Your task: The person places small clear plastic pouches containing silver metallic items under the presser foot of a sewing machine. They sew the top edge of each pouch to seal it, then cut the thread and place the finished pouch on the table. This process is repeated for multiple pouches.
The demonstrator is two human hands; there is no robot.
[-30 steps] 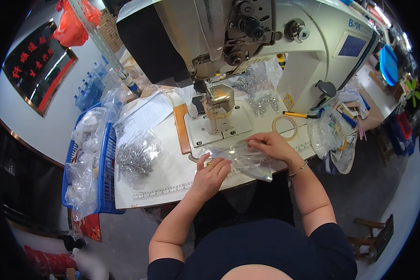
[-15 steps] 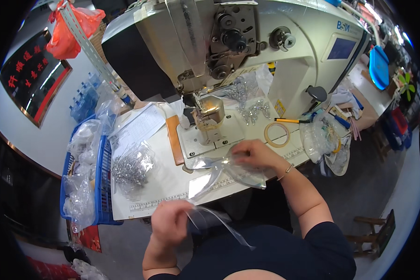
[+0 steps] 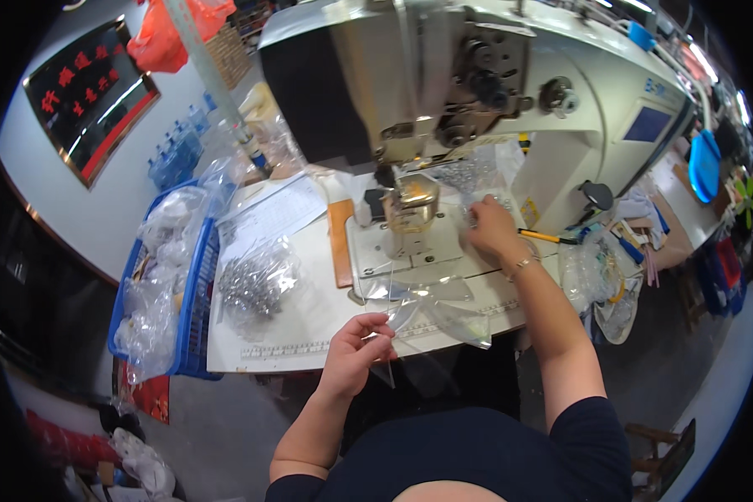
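The film [image 3: 463, 323] is clear, glossy plastic, smooth and thin. Bright, smooth metal makes the bed plate [image 3: 443, 252]; the machine's housing [image 3: 602, 96] has a pale, smooth, slightly shiny coat. The tabletop [image 3: 305, 322] looks smooth, the sheets [image 3: 280, 217] are paper, the basket [image 3: 190, 322] blue plastic, the bracelet [image 3: 523, 264] shiny metal, the shirt [image 3: 460, 452] matt dark cloth.

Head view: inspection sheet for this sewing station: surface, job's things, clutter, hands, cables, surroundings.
Surface: white tabletop, ruler strip near its front edge.
Job's things: clear plastic pieces in front of sewing machine; silvery ornaments behind.
Clutter: clear bag of silvery pieces and blue basket, left; yellow pen, right.
Hands: left hand at the clear plastic, grip unclear; right hand by the ornaments, fingertips partly hidden.
Cables: nothing seen clearly.
Surroundings: wall sign, blue water bottles, left; stool, lower right.
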